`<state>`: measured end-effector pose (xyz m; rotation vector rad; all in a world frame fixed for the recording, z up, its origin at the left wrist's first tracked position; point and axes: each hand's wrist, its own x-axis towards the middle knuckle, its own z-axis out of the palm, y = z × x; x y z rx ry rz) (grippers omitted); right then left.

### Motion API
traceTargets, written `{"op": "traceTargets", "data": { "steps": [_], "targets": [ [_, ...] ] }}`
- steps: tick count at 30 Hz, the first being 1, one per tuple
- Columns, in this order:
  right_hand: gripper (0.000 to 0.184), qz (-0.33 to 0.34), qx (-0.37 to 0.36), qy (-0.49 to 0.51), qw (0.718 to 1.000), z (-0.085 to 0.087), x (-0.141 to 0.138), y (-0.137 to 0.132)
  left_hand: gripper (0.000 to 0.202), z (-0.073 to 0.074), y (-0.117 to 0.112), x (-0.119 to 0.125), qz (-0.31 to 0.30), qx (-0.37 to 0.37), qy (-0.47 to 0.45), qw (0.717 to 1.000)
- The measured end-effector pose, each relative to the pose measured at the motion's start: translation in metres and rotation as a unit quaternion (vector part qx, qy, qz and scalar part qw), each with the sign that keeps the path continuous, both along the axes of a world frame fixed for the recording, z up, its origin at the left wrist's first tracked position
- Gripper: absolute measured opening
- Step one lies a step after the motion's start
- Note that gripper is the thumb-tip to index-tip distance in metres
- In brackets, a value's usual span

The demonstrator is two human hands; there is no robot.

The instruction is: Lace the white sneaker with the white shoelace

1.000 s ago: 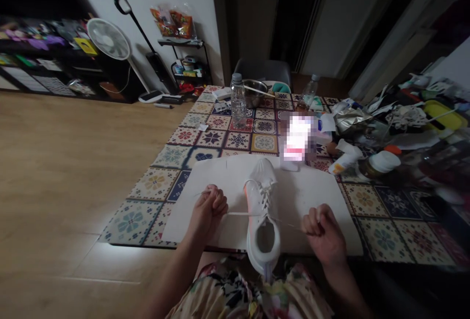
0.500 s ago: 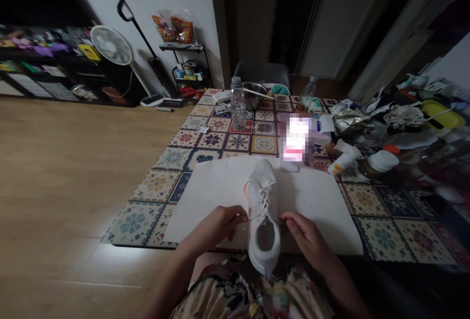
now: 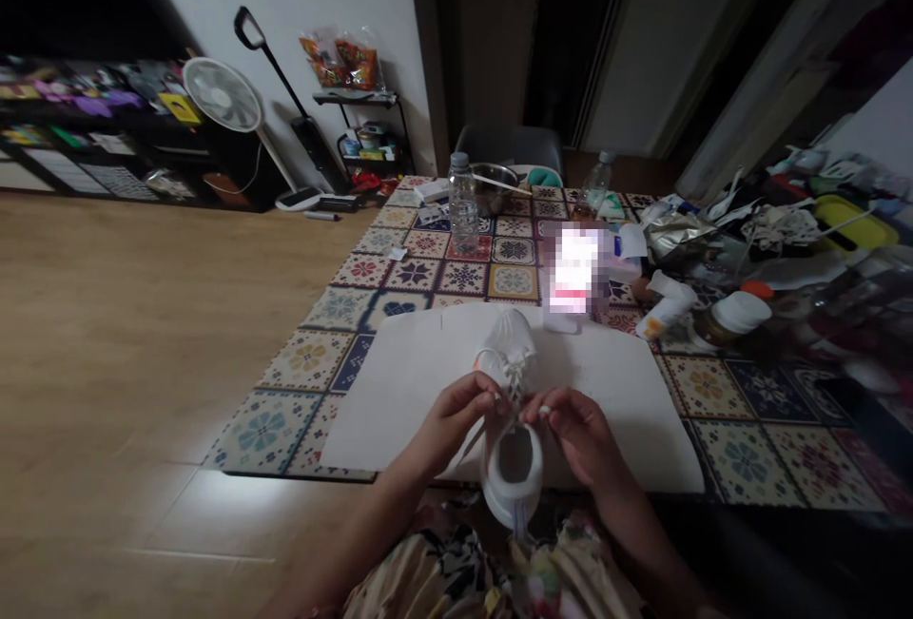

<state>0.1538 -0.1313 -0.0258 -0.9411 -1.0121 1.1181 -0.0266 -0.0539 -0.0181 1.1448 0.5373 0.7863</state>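
A white lace-up shoe [image 3: 514, 491] rests on a white sheet [image 3: 399, 391], its toe pointing away from me and its heel at the table's near edge. Over the laces, my left hand [image 3: 463, 410] pinches a shoelace at the shoe's left side. On the other side of the tongue, my right hand [image 3: 571, 424] also has its fingertips closed on a shoelace. A loose piece of lace hangs below my left fingers. My hands partly cover the middle of the shoe.
Beyond the sheet stand a lit, blurred screen [image 3: 573, 267], a plastic bottle [image 3: 462, 205] and a metal bowl [image 3: 492, 183]. To the right are a white-lidded jar [image 3: 738, 319] and mixed clutter. A patterned cloth [image 3: 303, 357] covers the table.
Both hands have moved inward and slightly up, from the shoe's sides to over its laces. The shoe has stayed in nearly the same place.
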Motion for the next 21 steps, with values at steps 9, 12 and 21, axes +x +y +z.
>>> {"op": "traceTargets", "data": {
  "steps": [9,12,21],
  "targets": [
    [0.013,-0.088,0.034,-0.123,0.988,0.002,-0.014,0.006,0.034,0.009,0.000,0.012,-0.009,0.069,0.027,0.997],
    [0.005,-0.106,0.093,-0.187,0.972,0.008,-0.014,0.004,0.030,0.009,-0.001,0.014,-0.007,0.057,0.012,0.998],
    [0.006,-0.117,0.119,-0.246,0.955,0.009,-0.015,-0.003,0.032,0.008,-0.007,0.023,0.038,0.019,0.001,0.999]
  ]
}}
